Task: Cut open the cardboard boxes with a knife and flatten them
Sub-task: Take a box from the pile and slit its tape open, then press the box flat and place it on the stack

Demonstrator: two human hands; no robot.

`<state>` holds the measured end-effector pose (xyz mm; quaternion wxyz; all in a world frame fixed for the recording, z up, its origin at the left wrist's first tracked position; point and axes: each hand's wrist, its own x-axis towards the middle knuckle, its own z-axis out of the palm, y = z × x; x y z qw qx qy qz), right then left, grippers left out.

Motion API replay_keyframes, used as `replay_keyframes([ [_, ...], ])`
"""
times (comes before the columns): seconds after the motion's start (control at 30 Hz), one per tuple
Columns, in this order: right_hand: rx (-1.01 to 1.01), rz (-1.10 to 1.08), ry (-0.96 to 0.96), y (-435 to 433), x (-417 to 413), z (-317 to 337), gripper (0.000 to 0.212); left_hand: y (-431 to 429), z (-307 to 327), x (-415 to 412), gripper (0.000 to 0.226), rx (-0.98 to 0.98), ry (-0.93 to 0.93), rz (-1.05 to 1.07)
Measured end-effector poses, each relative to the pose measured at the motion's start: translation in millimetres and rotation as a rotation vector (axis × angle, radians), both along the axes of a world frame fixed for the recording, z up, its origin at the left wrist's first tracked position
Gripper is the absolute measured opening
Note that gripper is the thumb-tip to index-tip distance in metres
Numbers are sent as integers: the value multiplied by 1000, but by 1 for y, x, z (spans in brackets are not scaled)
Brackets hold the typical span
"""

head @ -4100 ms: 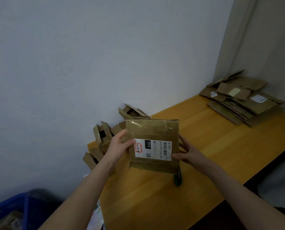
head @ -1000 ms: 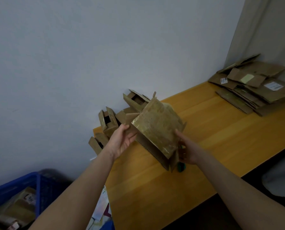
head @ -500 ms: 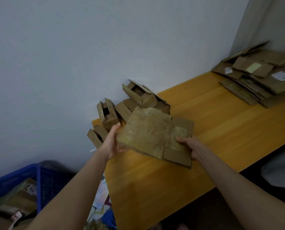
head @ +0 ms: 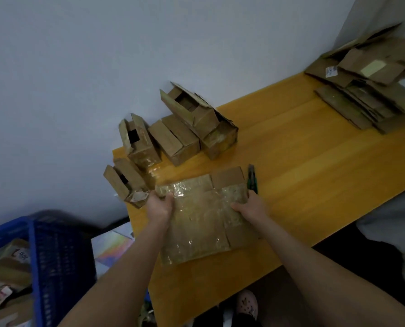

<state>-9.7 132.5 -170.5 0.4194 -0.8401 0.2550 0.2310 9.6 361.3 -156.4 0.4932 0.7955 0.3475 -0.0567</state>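
Cardboard box [head: 196, 227], hands [head: 160, 207] [head: 252, 207] seemingly clasping its edges

Yellow wooden table [head: 303, 173] carries a flattened box [head: 196, 232]; a knife [head: 252, 180]; open boxes [head: 180, 138]; a flattened stack [head: 374, 90].

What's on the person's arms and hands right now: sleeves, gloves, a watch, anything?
Nothing worn that shows. The left hand and right hand are bare, with no gloves and no rings that I can make out. The left forearm and right forearm are bare up to the frame's edge: no sleeves, watch or bands in view.
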Motion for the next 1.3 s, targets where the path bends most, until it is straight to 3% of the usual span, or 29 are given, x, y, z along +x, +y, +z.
replay_keyframes([
  [0.17,-378,-17,-21,-9,11,-12,39,5,-22,-1,51,153,106,-90],
  [0.33,-404,-45,89,-16,29,-31,51,0,-31,0,49,168,137,-55],
  [0.5,-506,11,30,-25,46,-37,45,-16,-40,11,48,163,131,-75],
  [0.6,-668,79,-106,-34,47,-36,43,-23,-41,25,58,197,106,-103],
  [0.67,-665,254,-306,-26,43,-33,44,-27,-40,30,63,241,79,-139],
  [0.77,-532,587,-430,6,33,-31,55,-30,-41,24,67,503,-62,-332],
  [0.83,-510,755,-354,26,27,-41,62,-29,-49,17,65,712,-168,-631],
  [0.93,-566,839,-254,35,24,-61,62,-26,-72,4,62,880,-194,-1037],
  [1.13,-654,820,-344,38,22,-86,70,-24,-109,-7,62,988,-158,-1057],
  [1.3,-651,847,-287,39,25,-79,76,-26,-103,-5,68,957,-89,-1076],
])
